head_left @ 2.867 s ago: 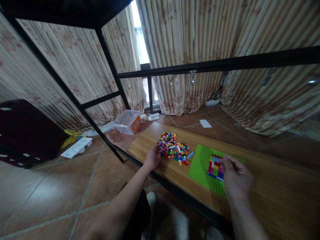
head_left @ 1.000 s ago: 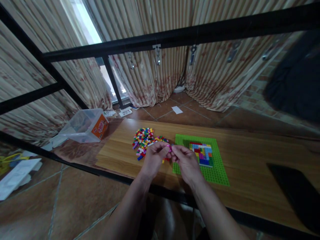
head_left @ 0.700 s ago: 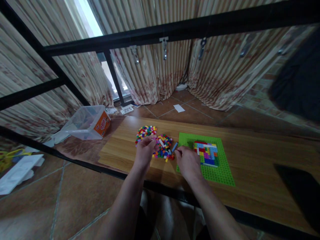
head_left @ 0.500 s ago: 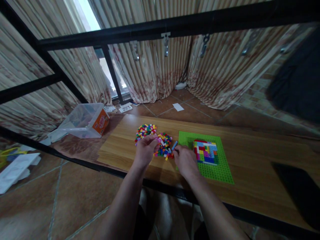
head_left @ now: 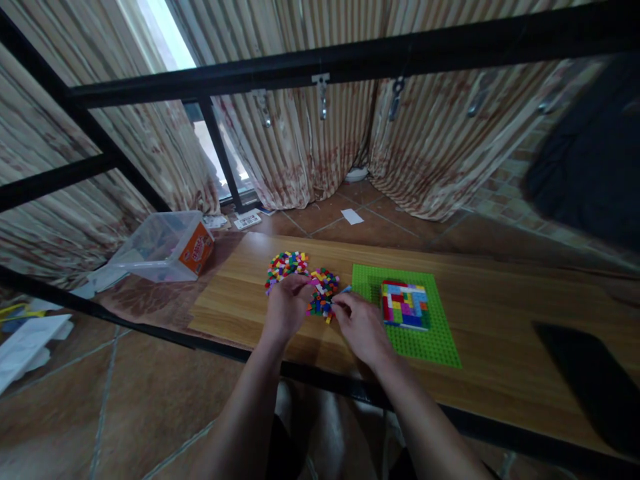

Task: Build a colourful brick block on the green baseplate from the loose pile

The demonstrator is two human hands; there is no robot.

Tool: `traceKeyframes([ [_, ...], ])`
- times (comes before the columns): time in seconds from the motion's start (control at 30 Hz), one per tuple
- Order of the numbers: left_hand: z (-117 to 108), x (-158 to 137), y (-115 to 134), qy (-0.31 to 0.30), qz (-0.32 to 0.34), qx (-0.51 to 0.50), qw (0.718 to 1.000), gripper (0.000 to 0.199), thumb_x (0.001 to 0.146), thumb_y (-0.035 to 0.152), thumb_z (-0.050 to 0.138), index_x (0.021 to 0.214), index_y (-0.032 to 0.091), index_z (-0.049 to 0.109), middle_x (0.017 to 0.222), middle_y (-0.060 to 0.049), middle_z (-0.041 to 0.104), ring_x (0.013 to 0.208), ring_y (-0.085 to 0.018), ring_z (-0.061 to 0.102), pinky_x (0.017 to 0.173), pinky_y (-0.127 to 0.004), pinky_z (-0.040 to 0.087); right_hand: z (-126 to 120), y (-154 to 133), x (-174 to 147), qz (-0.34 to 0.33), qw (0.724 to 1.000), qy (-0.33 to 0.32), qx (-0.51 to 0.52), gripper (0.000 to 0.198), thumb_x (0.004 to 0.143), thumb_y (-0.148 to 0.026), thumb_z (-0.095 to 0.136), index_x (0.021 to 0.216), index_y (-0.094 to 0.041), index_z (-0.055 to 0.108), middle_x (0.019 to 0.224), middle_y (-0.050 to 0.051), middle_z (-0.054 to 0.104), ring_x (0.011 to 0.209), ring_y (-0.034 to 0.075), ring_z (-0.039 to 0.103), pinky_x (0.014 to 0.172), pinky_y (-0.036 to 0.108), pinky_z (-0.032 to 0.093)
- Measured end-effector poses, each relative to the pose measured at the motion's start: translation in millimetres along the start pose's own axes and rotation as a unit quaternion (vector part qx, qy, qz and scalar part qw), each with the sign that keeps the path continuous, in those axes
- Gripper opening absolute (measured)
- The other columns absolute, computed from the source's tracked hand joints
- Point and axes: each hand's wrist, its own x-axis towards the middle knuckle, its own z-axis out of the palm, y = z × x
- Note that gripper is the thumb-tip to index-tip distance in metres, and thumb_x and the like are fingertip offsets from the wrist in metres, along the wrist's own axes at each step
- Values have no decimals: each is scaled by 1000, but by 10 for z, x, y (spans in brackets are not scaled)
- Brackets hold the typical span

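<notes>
My left hand [head_left: 287,307] is over the near side of the loose toy bricks, thumb and forefinger pinched on a small pink brick [head_left: 314,282]. My right hand [head_left: 363,327] is closed at the right edge of the brick pile [head_left: 326,283], its fingertips together; whatever they grip is too small to make out. Just beyond its knuckles a light blue brick [head_left: 347,289] shows in part. To the right lies a green baseplate [head_left: 440,340], bearing a multicoloured block of joined bricks [head_left: 406,305].
Another heap of mixed bricks [head_left: 287,263] lies behind my left hand on the wooden table [head_left: 230,287]. A clear plastic box [head_left: 165,247] with an orange label stands left of it. A dark flat object [head_left: 585,373] is at the right. A black metal bar [head_left: 320,63] crosses above.
My right hand has shifted left, toward the brick pile and my left hand, now partly covering the light blue brick. The left hand keeps its pinch. The whole view has moved slightly.
</notes>
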Motion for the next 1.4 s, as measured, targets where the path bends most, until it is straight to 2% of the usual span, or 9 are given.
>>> traceKeyframes([
  [0.1,-58,34,22,17,13,-12,1000,13,68,26,72,72,15,65,65,1,66,61,-12,61,59,-21,47,76,-44,10,-15,1000,-6,-5,19,89,-20,54,98,-22,70,98,5,68,90,20,64,84,32,47],
  [0.27,-107,40,54,25,12,-31,999,15,66,26,72,71,15,64,63,2,65,60,-10,59,58,-19,45,209,-68,91,-62,997,-27,-32,24,85,-19,60,105,-23,70,109,7,62,105,23,57,93,36,45],
  [0.43,-131,18,87,27,9,-34,999,17,66,29,73,71,15,65,64,1,65,60,-10,59,57,-19,44,257,-28,163,-64,995,-42,-59,25,82,-17,62,105,-22,72,107,8,61,104,24,55,95,38,45],
  [0.77,-215,19,71,31,12,-43,999,17,68,31,73,70,16,65,61,2,63,56,-9,56,55,-19,44,197,86,146,-48,997,4,-64,24,83,-11,56,98,-21,72,104,7,62,98,21,58,91,35,46],
  [0.93,-221,26,72,31,14,-49,998,20,67,32,75,69,15,64,62,2,62,57,-9,55,55,-19,43,246,8,96,-58,993,15,-105,13,85,-23,59,91,-21,70,106,7,60,101,24,55,92,38,47],
  [1.1,-232,39,62,24,12,-44,999,23,65,33,76,72,15,64,64,1,64,58,-10,57,56,-20,45,283,-98,85,-53,986,13,-158,18,83,-25,60,98,-20,68,112,11,58,107,28,52,93,41,47],
  [1.4,-227,38,54,6,23,-41,999,19,66,29,74,72,15,63,64,2,63,59,-9,56,57,-19,44,343,-142,97,-53,984,31,-164,23,85,-18,52,100,-18,68,113,12,58,105,28,51,96,42,45],
])
